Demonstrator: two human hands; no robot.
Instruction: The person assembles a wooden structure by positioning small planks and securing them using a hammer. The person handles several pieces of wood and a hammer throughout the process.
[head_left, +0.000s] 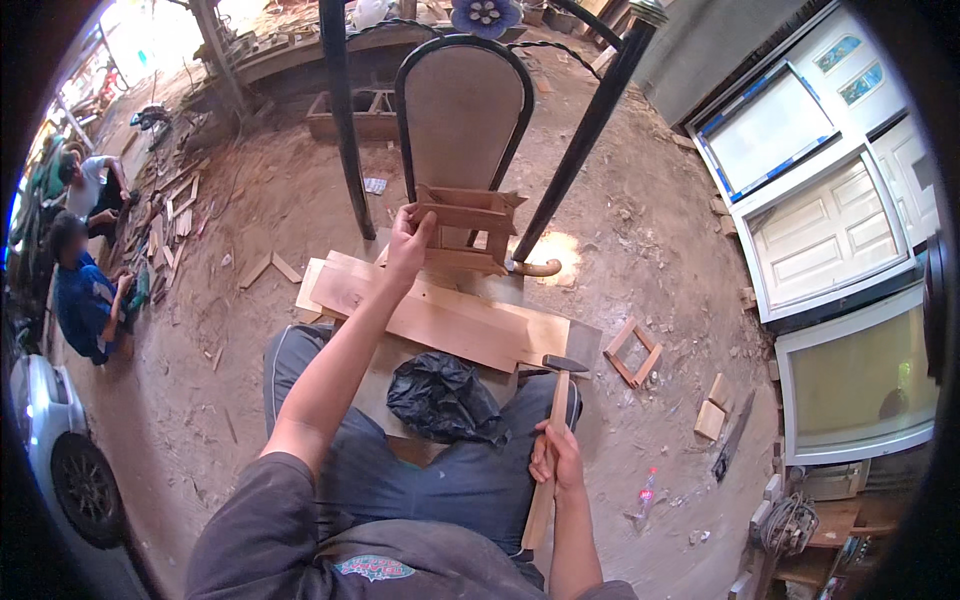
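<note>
Wooden box frame (466, 228) gripped by left hand (408, 245); right hand (556, 462) holds hammer (551, 440)

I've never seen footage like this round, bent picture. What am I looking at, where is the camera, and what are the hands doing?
There is no machine here: a person wears a wide fisheye camera on the head, looking down, so straight edges curve near the rim. The forearms coming in from the bottom are that person's own, and the legs in jeans show they are sitting. The left hand reaches forward and grips a small wooden frame, which stands on boards laid in front of the knees. The right hand holds a hammer by its wooden handle, head pointing forward. A black plastic bag lies by the knees. Around them is a dirt floor with wood scraps. Behind the frame stands a chair. Two other people sit at the far left, and white doors lean at the right.
</note>
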